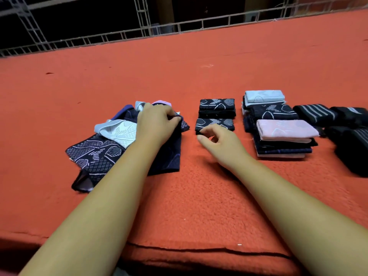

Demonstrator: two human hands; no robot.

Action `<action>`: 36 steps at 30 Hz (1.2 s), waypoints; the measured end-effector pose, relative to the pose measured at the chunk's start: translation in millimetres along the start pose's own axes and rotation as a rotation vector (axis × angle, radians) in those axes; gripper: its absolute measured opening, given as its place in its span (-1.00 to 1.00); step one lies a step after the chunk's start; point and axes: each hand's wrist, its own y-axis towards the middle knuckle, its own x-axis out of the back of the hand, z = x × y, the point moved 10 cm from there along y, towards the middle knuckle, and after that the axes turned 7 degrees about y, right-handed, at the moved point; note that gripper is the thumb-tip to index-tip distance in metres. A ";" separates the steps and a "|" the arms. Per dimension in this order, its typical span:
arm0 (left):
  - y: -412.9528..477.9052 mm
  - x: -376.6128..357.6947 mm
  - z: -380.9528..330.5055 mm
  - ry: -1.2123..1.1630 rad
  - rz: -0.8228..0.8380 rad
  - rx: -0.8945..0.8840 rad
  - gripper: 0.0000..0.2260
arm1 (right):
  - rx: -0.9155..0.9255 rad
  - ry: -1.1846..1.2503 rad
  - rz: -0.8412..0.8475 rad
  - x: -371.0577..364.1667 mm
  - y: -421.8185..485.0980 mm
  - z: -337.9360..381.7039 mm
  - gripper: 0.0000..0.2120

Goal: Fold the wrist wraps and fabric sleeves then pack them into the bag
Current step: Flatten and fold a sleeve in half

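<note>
no readable text, labels or numbers on anything here

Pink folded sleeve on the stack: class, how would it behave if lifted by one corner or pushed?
The pink folded sleeve would probably flop open: its layers lie loose, unfastened. Likely light, being thin cloth. Pushed, it may slide off the stack, not roll, since it lies flat.

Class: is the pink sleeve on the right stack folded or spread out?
Folded: the pink sleeve shows layered edges, atop the stack.
</note>
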 end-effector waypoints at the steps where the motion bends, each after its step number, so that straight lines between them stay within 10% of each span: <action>1: -1.6 10.5 -8.7 -0.048 0.007 -0.020 -0.72 | -0.060 0.068 0.006 -3.7 0.5 1.5 -0.75; 19: -47.6 80.3 -93.7 -1.173 0.377 0.124 -0.63 | -0.088 0.339 -0.051 87.1 -52.2 103.4 -0.86; 30: -95.6 -50.8 -98.8 -1.292 0.474 0.346 -0.51 | -0.248 0.304 -0.088 99.9 -97.4 4.6 -0.77; 36: -83.6 -39.3 -129.3 -0.924 0.342 -0.128 -0.83 | -0.182 0.172 -0.163 99.2 -83.9 -7.8 -0.89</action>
